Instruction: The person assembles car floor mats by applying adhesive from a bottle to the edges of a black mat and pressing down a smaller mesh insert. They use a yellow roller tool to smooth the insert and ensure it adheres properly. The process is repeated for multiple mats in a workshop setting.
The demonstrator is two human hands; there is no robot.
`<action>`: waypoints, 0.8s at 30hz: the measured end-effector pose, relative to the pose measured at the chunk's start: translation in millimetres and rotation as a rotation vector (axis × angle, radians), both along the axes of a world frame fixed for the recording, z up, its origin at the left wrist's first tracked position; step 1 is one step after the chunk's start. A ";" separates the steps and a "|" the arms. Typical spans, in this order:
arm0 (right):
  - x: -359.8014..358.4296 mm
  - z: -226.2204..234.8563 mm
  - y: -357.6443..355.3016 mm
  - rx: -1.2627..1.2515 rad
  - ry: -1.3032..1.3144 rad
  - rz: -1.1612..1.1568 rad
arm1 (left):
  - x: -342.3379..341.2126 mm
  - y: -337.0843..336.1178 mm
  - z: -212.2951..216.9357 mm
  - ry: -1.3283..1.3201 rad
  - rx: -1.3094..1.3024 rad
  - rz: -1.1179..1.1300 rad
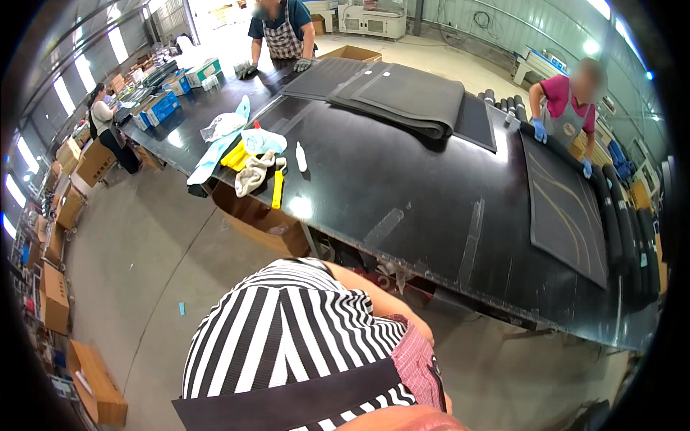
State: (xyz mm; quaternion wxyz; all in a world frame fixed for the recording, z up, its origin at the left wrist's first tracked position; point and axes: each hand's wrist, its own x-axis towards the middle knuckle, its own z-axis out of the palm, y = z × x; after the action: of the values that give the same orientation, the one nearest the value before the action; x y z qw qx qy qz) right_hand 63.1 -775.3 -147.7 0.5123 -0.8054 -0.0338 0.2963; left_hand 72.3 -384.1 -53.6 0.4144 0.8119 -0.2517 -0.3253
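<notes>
Neither of my hands shows in the head view. A bare arm passes behind my striped garment, and its hand is hidden. Across the stripes runs a flat dark band. The black-topped table stands in front of me. Near its left edge lie a white squeeze bottle, a yellow-handled tool, a pale work glove and light blue cloths. Farther back, folded dark mats are stacked.
At the right, a person in blue gloves handles the edge of a dark patterned mat, beside several black rolls. Another person in dark gloves leans on the far edge. An open carton stands under the table's left edge.
</notes>
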 end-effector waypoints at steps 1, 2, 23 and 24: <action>-14.0 -12.1 -19.3 -0.065 0.060 -0.049 | -1.3 -17.7 2.5 0.015 0.009 -0.010; -25.4 -24.6 -34.4 -0.120 0.108 -0.084 | -2.6 -31.2 13.0 0.038 0.030 -0.018; -317.5 -12.1 -116.2 -0.260 -0.066 -0.757 | -32.3 -321.1 8.1 0.189 0.388 -0.732; -350.3 -18.6 -114.1 -0.260 0.035 -0.828 | -51.1 -352.1 16.3 0.115 0.401 -0.846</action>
State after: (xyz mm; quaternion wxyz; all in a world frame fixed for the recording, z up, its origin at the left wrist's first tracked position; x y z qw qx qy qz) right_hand -287.2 -889.4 -166.3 0.4828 -0.8035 0.3385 0.0813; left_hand 21.1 -736.2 -37.4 0.0936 0.6826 -0.4694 -0.5522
